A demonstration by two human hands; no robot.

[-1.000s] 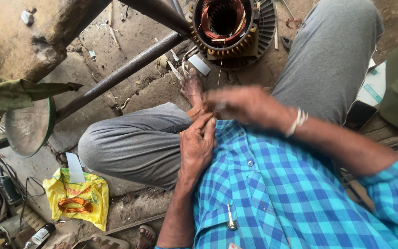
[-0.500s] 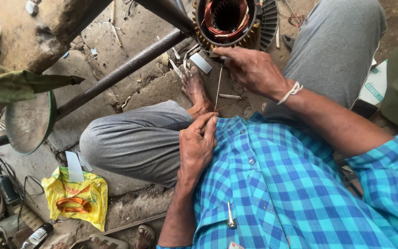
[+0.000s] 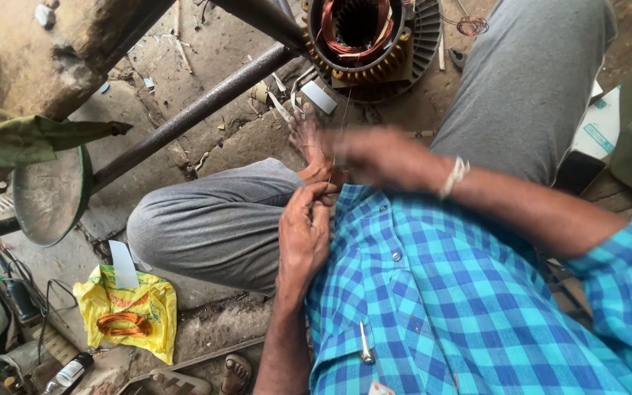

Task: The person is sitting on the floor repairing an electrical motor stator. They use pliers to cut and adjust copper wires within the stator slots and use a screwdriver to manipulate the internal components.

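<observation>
Against the front of a blue checked shirt (image 3: 462, 307), the left hand (image 3: 303, 238) is held with its fingers curled and its fingertips (image 3: 325, 196) pinched narrowly on a thin wire (image 3: 339, 132). From that pinch the wire is seen running up toward a motor stator (image 3: 363, 36), which is set on the dirty floor (image 3: 206, 66) between the person's knees, its copper windings exposed around the open bore. Just beside the left hand, the right hand (image 3: 378, 155) is blurred; it appears to be closed near the same wire, but whether it is gripped cannot be told. A pale cord is worn on the right wrist. Grey trousers (image 3: 213, 227) cover the folded legs, and a bare foot (image 3: 307, 135) is rested near the stator. A rusty pipe (image 3: 199, 113) crosses the floor diagonally on the left. Lower left, a coil of copper wire (image 3: 122, 323) lies on a yellow bag (image 3: 156, 303).
</observation>
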